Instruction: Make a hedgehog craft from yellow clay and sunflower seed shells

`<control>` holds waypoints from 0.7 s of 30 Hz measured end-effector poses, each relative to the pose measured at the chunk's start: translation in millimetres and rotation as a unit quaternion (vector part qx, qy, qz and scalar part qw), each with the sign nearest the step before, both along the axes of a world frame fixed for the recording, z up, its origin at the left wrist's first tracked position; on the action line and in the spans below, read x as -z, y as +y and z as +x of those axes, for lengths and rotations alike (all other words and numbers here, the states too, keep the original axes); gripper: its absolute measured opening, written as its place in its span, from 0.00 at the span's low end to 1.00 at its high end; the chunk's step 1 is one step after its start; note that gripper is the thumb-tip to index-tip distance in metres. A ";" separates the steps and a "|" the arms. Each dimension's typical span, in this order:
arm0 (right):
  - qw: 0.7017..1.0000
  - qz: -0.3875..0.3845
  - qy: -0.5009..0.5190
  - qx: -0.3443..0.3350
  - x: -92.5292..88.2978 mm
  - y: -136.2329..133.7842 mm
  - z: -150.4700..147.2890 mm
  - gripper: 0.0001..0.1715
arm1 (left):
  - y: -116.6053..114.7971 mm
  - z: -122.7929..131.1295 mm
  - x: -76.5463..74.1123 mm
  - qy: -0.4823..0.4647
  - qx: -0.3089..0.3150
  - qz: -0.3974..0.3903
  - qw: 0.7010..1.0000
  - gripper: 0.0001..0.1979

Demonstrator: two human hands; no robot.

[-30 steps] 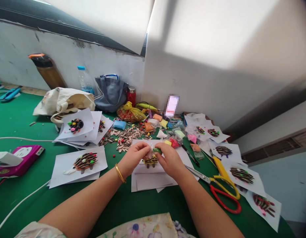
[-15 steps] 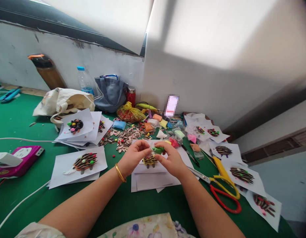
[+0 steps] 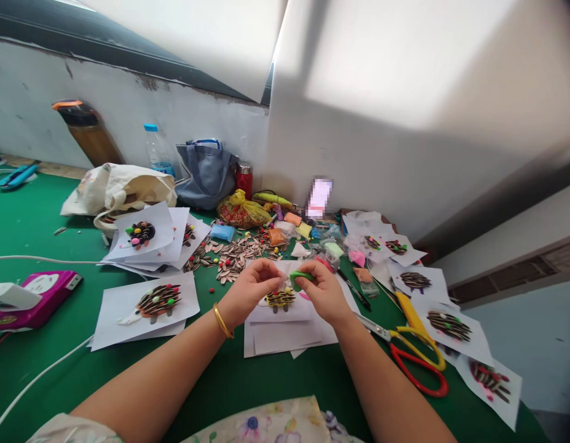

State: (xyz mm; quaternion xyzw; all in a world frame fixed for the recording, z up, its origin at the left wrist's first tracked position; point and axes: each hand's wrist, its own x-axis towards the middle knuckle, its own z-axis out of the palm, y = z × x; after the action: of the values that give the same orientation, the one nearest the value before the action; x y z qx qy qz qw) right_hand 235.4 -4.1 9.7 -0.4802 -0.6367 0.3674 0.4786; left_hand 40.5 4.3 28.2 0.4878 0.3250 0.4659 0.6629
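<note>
While your right hand point(image 3: 325, 296) pinches a lump of green modelling clay point(image 3: 299, 281) between thumb and fingers, your left hand point(image 3: 250, 294) holds a clear plastic wrapper point(image 3: 286, 271) just beside it. Each grip is closed on its piece; the film is too thin and blurred to tell whether it touches the clay. Your hands face each other, fingertips near but apart, above a white sheet of paper point(image 3: 259, 314) bearing a seed-covered hedgehog point(image 3: 281, 299) with a yellow body. That sheet rests on more paper on the green surface point(image 3: 211, 381). You wear a gold bangle point(image 3: 224, 320) on your left wrist.

Beyond your hands, sunflower seeds point(image 3: 232, 253) lie scattered, with a blue clay packet point(image 3: 222, 232) at their far edge and a knotted yellow bag point(image 3: 243, 212) behind. To your right, a black pen point(image 3: 364, 301) lies near the papers, and scissors point(image 3: 418, 357) with one yellow and one red handle lie beside your forearm. Further right, hedgehog pictures point(image 3: 448, 326) overlap along the edge. To your left, another hedgehog picture point(image 3: 112, 301) lies flat, well apart from your hand, near a magenta box point(image 3: 47, 301).
</note>
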 end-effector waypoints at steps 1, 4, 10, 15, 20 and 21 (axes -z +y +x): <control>1.000 0.003 -0.004 0.001 -0.4 -0.5 -0.1 0.07 | -0.1 -0.4 -1.1 0.010 0.001 0.000 1.000 0.12; 0.999 0.014 -0.031 0.006 -3.8 -3.0 -1.9 0.07 | -0.8 -0.8 -3.8 0.028 0.003 0.003 1.000 0.12; 0.995 0.032 -0.093 -0.008 -11.3 -8.8 -6.7 0.06 | 0.8 1.5 6.8 0.071 -0.052 0.074 0.993 0.08; 0.995 0.044 -0.093 -0.017 -11.8 -10.1 -6.3 0.08 | 6.7 -2.5 15.8 0.196 -0.129 0.205 0.950 0.04; 0.993 0.022 -0.116 -0.019 -13.7 -8.6 -5.9 0.09 | 8.0 -6.2 15.9 0.282 -0.067 0.302 0.908 0.09; 0.992 0.017 -0.126 -0.025 -14.1 -8.3 -6.6 0.09 | 7.2 -6.2 16.6 0.299 -0.064 0.313 0.899 0.09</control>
State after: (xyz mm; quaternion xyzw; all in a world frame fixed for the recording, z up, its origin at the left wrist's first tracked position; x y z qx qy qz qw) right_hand 228.9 -12.4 23.9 -0.4985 -0.7095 0.3051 0.3937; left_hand 34.3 11.5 11.6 0.7645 0.3760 0.4173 0.3163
